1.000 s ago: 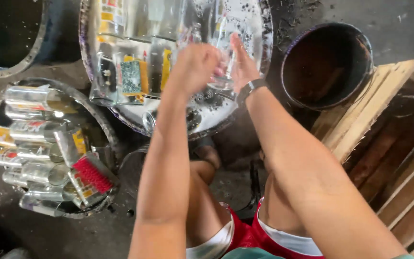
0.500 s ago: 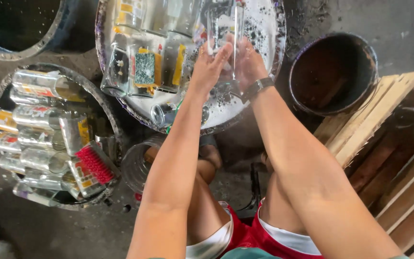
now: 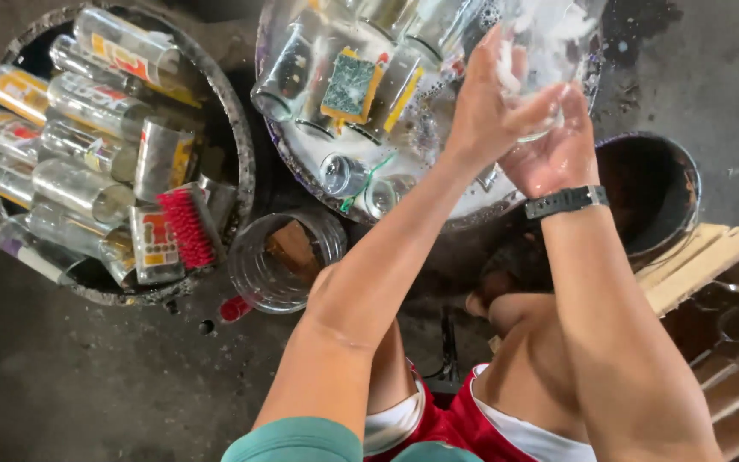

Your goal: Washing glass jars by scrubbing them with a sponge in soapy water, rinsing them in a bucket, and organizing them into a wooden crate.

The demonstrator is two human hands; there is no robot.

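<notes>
- Both hands up since a moment ago; clear glass [image 3: 534,64] now lifted above the soapy basin [image 3: 301,162], top centre of frame, foam on it — looks mid-wash.
- Left hand [image 3: 493,103] wrapped round the glass side; right hand [image 3: 558,154], watch on wrist, cupping it from below.
- Both arms stretched forward, elbows over knees.
- Tub of bottles [image 3: 87,154] with red brush [image 3: 186,227] at left.
</notes>
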